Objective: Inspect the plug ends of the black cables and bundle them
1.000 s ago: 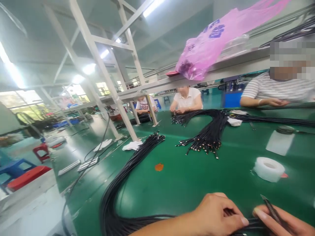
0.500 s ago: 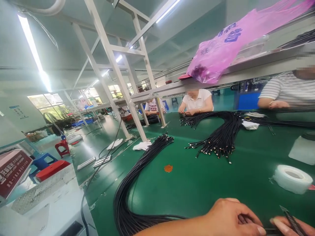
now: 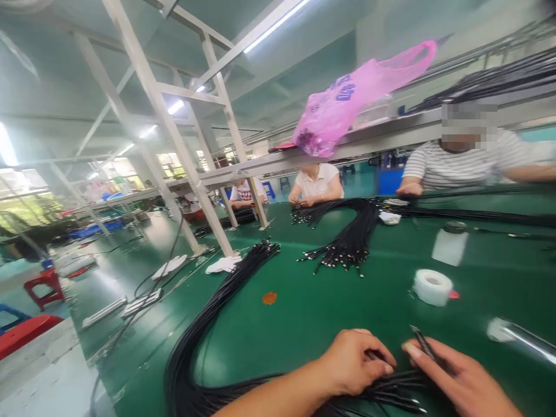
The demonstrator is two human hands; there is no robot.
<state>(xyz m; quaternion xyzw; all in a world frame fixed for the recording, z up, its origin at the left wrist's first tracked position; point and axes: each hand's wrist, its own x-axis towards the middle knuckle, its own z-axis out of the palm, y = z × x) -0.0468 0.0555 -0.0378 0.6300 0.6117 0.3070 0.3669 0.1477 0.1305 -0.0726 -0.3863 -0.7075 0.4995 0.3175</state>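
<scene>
My left hand (image 3: 362, 360) is closed at the bottom of the view, thumb against curled fingers, seemingly pinching a black cable. The exact grip is partly hidden by the fingers. Just to its right, my right hand (image 3: 460, 370) is closed round a slim dark tool (image 3: 423, 343) with a pointed tip, whose kind I cannot make out. Between and below both hands lie loose cable ends (image 3: 403, 399) with shiny metal tips. A long bundle of black cables (image 3: 191, 347) curves from under my left forearm to the far side of the green table (image 3: 330, 307).
A tape roll (image 3: 433, 288), a white bottle-like item (image 3: 450, 244) and a clear tube (image 3: 532, 341) stand or lie right. Another cable bundle (image 3: 347, 243) lies ahead. Metal frame posts (image 3: 212, 214) rise left; a pink bag (image 3: 334, 110) hangs over the shelf. Several co-workers sit opposite.
The view has turned right, so things sit further left. More cable ends now show beneath my hands. Both hands keep their closed grips, and the striped-sleeved co-worker's arms have spread apart.
</scene>
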